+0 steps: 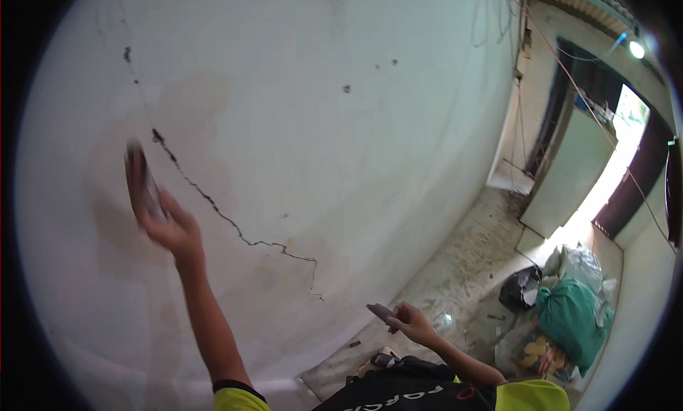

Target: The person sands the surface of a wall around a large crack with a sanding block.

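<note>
My left hand (171,222) is raised in front of the white wall (398,148), to the left of a dark jagged crack (206,195). Its blurred fingers point up, closed with the thumb around a thin, flat greyish piece (151,190), which looks like folded sandpaper. Lower down, near the wall's base, my right hand (415,324) pinches a small flat grey-brown piece (380,311) between thumb and fingers. That piece points toward the wall, and its exact kind is unclear.
At the right lie a green sack (573,318), a black bag (519,286) and a clear bag of scraps (537,354) on the dusty floor (455,258). A pale panel (569,172) leans by the bright doorway. Loose wires hang at the upper right.
</note>
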`<state>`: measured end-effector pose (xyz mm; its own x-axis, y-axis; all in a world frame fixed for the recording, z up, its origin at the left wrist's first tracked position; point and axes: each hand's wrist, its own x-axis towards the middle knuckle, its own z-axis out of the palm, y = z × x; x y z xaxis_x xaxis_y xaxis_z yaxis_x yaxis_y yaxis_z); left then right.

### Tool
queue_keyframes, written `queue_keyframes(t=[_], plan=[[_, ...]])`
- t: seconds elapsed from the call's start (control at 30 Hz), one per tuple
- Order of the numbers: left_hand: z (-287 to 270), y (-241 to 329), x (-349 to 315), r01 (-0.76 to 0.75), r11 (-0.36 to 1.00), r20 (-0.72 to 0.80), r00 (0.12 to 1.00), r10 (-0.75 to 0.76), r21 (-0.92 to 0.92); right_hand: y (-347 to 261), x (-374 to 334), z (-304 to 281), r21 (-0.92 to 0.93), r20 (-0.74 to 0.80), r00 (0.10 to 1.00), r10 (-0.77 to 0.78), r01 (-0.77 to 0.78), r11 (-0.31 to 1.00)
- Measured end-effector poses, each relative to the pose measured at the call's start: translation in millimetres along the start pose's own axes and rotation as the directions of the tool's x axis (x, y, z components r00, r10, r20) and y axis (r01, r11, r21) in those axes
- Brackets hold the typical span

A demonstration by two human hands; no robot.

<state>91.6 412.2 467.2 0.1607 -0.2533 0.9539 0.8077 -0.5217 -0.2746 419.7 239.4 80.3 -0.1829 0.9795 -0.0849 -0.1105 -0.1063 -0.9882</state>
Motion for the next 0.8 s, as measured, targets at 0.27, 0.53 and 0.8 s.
queue_keyframes(t=[0.27, 0.53, 0.8], plan=[[39.6, -13.5, -39.9, -0.386, 0.922, 0.753, 0.595, 0.282, -0.041, 11.2, 7.1, 9.5, 0.097, -0.168, 0.986, 0.003, 0.014, 0.995], [4.0, -123.7, 237.7, -0.257, 0.929, 0.406, 0.904, 0.134, 0.266, 12.6, 23.9, 38.9, 0.105, -0.081, 0.997, 0.001, 0.008, 0.994], [11.3, -55.9, 67.5, -0.033, 0.990, 0.733, 0.669, 0.125, -0.139, -8.9, 51.6, 55.7, 0.107, -0.024, 0.996, -0.087, 0.089, 0.990]])
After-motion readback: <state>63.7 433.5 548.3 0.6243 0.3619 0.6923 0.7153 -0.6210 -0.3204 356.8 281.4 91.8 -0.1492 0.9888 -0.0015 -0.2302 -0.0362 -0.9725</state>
